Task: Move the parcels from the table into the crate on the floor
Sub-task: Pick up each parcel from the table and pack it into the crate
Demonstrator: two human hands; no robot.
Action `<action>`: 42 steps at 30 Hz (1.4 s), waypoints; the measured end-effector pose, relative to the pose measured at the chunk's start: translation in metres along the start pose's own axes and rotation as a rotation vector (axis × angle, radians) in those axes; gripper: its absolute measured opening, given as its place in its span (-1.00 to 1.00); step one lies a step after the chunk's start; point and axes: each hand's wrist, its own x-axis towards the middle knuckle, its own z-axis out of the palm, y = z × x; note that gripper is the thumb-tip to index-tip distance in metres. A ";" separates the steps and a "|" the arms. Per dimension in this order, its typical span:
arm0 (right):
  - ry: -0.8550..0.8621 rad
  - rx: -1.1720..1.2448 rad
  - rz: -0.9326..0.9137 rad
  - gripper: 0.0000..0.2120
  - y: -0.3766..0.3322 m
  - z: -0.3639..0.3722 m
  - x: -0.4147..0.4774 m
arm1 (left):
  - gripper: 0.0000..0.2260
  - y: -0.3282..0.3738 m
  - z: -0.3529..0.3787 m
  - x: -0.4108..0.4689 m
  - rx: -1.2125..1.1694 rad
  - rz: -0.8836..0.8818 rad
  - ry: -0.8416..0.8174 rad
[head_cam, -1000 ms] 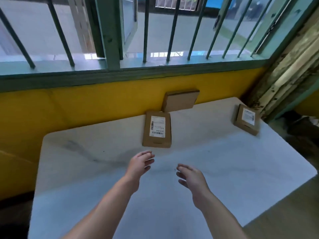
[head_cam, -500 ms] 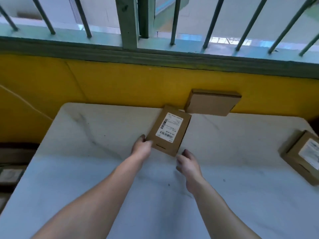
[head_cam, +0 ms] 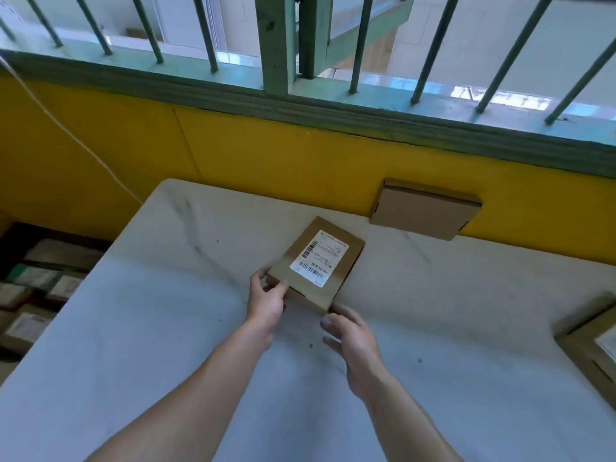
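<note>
Parcel with label (head_cam: 315, 265): my left hand (head_cam: 266, 303) grips its near-left corner, thumb on the top face and fingers curled round the side. My right hand (head_cam: 355, 340) holds nothing. Its fingers are loosely spread, with the tips right at the parcel's near-right corner; can't tell if they touch it. The parcel sits mid-table (head_cam: 150, 328), turned diagonal with the label up. Can't tell if the near edge is off the surface.

Further out, a plain parcel (head_cam: 423, 211) leans against the yellow wall (head_cam: 266, 145) at the table's far edge. Another labelled parcel (head_cam: 590, 348) lies at the table's right side and is cut off by the frame.

The crate (head_cam: 50, 232) is on the floor, left of the table. Several parcels in crate (head_cam: 28, 325) lie flat, packed side by side, some with pale labels up. The table edge hides part of the crate.

Versus one second ago: both hands were then open in the air, short of the parcel. Half a second ago the left hand was only against the parcel's edge; now the thumb is over the top. The right hand is at the same corner as then. The parcel's far corner was then right by the leaning parcel; now there's a gap between them. The view has swung left, so the crate shows more.
</note>
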 end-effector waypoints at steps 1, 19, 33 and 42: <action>-0.012 -0.002 0.006 -0.80 0.001 -0.002 -0.003 | -0.63 0.001 -0.004 -0.003 -0.026 0.004 0.014; -0.178 -0.039 -0.195 -0.80 -0.022 -0.003 -0.022 | -0.81 0.055 -0.120 -0.097 -0.205 0.241 0.065; -0.420 0.085 -0.421 -0.82 -0.027 0.109 -0.082 | -0.61 0.062 -0.251 -0.161 -0.294 0.363 0.006; -0.715 0.108 -0.470 -0.81 -0.001 0.238 -0.177 | -0.58 0.068 -0.394 -0.232 -0.652 0.582 0.118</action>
